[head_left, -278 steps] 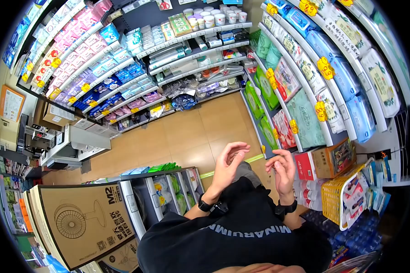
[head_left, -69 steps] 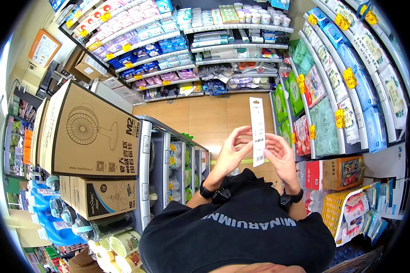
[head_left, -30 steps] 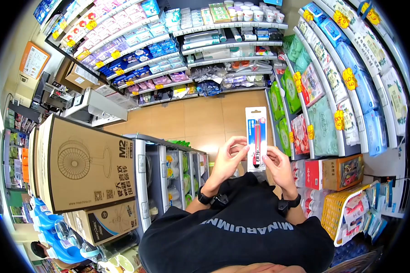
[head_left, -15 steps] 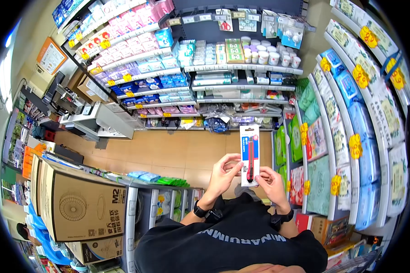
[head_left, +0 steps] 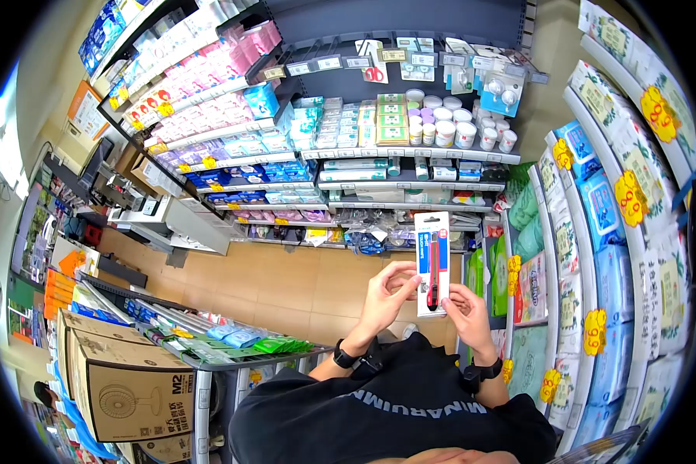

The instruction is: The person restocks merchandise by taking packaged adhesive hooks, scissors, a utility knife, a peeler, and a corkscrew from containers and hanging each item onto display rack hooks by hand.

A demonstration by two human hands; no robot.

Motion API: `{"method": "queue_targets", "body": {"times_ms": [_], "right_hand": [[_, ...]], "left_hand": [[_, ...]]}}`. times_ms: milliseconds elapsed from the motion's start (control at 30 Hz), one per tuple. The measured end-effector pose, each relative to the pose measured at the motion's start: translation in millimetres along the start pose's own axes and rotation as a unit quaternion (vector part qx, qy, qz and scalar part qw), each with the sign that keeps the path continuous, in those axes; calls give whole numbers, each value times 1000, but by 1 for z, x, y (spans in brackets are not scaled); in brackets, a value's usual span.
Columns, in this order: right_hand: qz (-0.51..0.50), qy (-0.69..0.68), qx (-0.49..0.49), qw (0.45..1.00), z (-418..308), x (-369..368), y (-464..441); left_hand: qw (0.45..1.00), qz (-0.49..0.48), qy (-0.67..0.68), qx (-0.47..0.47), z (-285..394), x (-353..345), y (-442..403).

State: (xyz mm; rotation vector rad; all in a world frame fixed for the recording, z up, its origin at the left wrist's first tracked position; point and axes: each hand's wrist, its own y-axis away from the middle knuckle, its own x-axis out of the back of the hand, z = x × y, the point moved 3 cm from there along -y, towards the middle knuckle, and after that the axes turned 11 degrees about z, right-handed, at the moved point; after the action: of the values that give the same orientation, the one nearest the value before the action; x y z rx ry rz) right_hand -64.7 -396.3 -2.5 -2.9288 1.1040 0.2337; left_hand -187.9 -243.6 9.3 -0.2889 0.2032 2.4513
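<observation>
A packaged utility knife is held upright in front of my chest. It has a red and black body on a blue, red and white card with a hang hole at the top. My left hand grips the card's lower left edge between thumb and fingers. At the lower right edge, my right hand pinches the same card. The fingertips behind the card are partly hidden.
Ahead stands a stocked wall shelf with tubs and packets, and hooks above. Curved shelves of tissue packs rise on my right. A low shelf with green packets and a fan box are on my left. Tiled floor lies between.
The view has shifted, with the front shelf appearing larger and the left fan box lower. Both hands keep their hold on the packaged utility knife, which sits slightly farther right in view.
</observation>
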Motion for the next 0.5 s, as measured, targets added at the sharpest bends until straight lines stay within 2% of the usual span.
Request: {"method": "queue_targets", "body": {"times_ms": [267, 500], "right_hand": [[-37, 2, -44, 998, -1, -4, -52], [-63, -2, -27, 998, 0, -16, -113]], "left_hand": [[999, 50, -2, 11, -10, 4, -38], [996, 76, 39, -1, -10, 10, -88]]}}
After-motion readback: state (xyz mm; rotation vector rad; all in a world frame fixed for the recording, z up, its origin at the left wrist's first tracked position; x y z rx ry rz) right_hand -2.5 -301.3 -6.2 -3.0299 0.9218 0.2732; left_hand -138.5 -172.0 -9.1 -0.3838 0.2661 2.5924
